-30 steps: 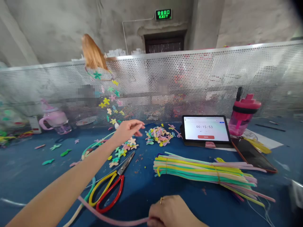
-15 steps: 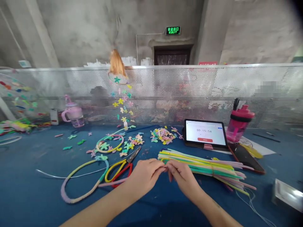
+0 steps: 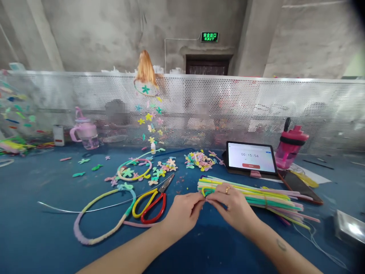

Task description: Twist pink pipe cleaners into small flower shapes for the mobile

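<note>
My left hand and my right hand, which wears a gold ring, meet with fingertips pinched together in front of the near end of a bundle of pastel pipe cleaners. A pink pipe cleaner runs across the blue table and under my left hand; the fingers hide its end. Left of my hands lie red-and-yellow-handled scissors. Further left rests a large multicoloured pipe-cleaner ring.
Felt flowers lie scattered around a small pipe-cleaner ring and in a pile. Behind stand a tablet showing a timer, a pink bottle and a pink mug. A perforated metal screen closes off the far edge.
My left hand has come down from above the flowers to meet my right hand, which has risen from the table's near edge. The view has swung left, and the pink pipe cleaner is now pinched between my hands.
</note>
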Motion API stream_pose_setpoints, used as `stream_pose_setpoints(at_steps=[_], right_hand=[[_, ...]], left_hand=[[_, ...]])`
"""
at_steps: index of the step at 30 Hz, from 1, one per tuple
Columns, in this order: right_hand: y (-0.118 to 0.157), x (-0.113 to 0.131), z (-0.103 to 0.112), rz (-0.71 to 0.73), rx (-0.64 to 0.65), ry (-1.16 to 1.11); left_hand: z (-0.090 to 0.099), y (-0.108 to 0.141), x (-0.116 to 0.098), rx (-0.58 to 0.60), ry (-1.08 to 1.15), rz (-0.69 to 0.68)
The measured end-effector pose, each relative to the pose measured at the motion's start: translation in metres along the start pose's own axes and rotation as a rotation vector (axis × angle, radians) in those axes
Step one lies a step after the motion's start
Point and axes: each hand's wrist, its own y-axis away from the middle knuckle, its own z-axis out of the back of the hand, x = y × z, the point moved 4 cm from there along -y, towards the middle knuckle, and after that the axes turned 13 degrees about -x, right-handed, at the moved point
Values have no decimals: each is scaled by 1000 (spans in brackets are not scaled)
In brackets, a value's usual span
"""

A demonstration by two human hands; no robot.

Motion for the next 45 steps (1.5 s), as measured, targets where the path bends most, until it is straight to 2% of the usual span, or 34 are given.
stream_pose_setpoints(at_steps=[4, 7, 10, 16, 23, 30, 36, 41, 45], right_hand=[[-15, 1, -9, -200, 182, -104], [-21, -5, -16, -342, 213, -263], [-16, -14, -28, -481, 227, -531], [7, -24, -39, -660, 95, -791], [13, -29, -39, -791, -33, -968], [14, -23, -41, -833, -45, -1139], [15, -19, -41, -844, -68, -1144], [13, -27, -39, -779, -61, -995], [12, -27, -38, -736, -9, -1023]], left_hand=[[4, -2, 7, -52, 59, 42], [5, -4, 15, -87, 153, 167], [2, -2, 22, -100, 256, 287], [-13, 5, 21, -61, 452, 379], [-21, 6, 17, -69, 585, 458], [-33, 12, 14, 2, 678, 493], [-35, 13, 12, 55, 693, 508], [-32, 14, 12, -4, 681, 507], [-29, 15, 8, -24, 689, 503]])
